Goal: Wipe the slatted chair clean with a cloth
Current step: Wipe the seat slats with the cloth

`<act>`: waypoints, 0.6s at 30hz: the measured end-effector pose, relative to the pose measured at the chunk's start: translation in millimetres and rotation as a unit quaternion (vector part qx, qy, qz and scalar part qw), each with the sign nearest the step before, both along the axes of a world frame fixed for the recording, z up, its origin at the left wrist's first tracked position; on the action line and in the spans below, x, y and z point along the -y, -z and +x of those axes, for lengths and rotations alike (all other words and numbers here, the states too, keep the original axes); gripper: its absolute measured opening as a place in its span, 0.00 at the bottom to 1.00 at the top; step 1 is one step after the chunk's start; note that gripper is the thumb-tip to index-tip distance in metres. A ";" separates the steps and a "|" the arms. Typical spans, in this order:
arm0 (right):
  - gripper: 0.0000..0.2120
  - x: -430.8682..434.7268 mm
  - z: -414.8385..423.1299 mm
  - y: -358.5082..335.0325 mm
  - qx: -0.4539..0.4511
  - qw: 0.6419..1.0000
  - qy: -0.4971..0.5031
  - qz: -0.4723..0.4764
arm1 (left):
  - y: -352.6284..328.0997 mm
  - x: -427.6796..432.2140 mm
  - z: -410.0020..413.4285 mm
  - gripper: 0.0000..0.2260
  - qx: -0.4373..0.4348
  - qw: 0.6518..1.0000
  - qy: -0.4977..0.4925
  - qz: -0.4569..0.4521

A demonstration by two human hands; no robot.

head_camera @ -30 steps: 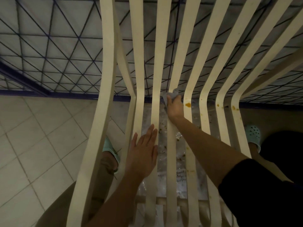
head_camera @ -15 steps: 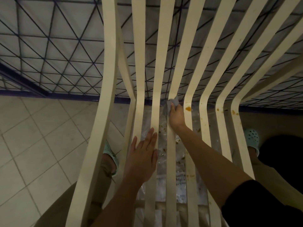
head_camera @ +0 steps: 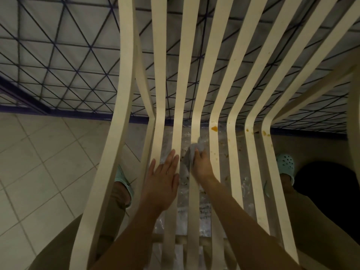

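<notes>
The cream slatted chair (head_camera: 124, 106) fills the view, its slats bending from seat to backrest. My right hand (head_camera: 201, 165) grips a grey cloth (head_camera: 191, 152) and presses it on a middle seat slat, just below the bend. Flat on the slats to its left, my left hand (head_camera: 164, 176) rests with straight fingers. An orange stain (head_camera: 214, 128) sits on the slat right of the cloth, and smaller orange spots (head_camera: 265, 132) mark the far right slats.
Under the seat lies crumpled clear plastic (head_camera: 204, 209) with brown specks. My feet in mint clogs (head_camera: 285, 162) stand either side on beige floor tiles (head_camera: 39, 162). A wall with dark triangular lattice (head_camera: 68, 65) rises behind the chair.
My right hand has drawn the cloth back along the slat from the bend toward me. The left hand has stayed flat on the slats.
</notes>
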State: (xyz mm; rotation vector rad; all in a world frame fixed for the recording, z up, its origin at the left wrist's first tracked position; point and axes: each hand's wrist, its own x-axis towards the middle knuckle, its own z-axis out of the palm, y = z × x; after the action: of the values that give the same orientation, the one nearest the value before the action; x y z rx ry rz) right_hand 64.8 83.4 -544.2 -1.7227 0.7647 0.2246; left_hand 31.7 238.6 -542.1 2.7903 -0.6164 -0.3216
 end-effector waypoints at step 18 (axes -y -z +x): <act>0.09 -39.8 -149.5 -2.5 -0.046 0.998 0.032 0.027 | -0.5 -1.0 0.8 0.25 0.007 1.000 0.005 0.008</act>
State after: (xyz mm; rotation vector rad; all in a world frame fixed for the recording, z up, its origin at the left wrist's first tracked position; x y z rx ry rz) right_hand -84.7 123.2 -541.7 -1.6445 0.8713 0.2796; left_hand 32.5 239.7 -541.6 2.8087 -0.6341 -0.3101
